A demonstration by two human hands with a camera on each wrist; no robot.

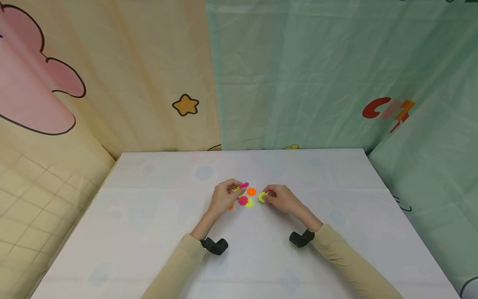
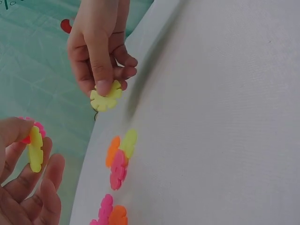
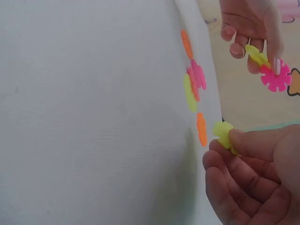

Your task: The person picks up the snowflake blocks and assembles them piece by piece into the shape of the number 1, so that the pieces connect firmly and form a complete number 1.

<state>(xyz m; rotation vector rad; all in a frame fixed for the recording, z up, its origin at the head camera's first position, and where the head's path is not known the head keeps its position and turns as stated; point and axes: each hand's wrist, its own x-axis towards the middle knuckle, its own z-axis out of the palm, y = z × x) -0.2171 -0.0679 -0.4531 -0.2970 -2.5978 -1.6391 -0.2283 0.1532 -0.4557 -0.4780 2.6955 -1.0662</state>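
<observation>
My left hand (image 1: 224,195) pinches a pink notched flower disc (image 3: 276,80) between thumb and fingers, with a yellow flower disc (image 3: 255,55) set crosswise against it. To its right, my right hand (image 1: 281,197) holds another yellow flower disc (image 2: 107,99) by its edge, between thumb and forefinger. The two held pieces are apart. Between the hands, loose discs lie on the table: an orange disc (image 1: 252,192), a pink disc (image 1: 243,201) overlapping a yellow one (image 1: 249,203), and a second orange disc (image 1: 231,207) partly behind the left hand.
A white cloth covers the table (image 1: 149,232). Beyond its far edge hang patterned curtains (image 1: 298,83), beige on the left and green on the right. Each forearm wears a black wrist camera (image 1: 215,246) near its sleeve cuff.
</observation>
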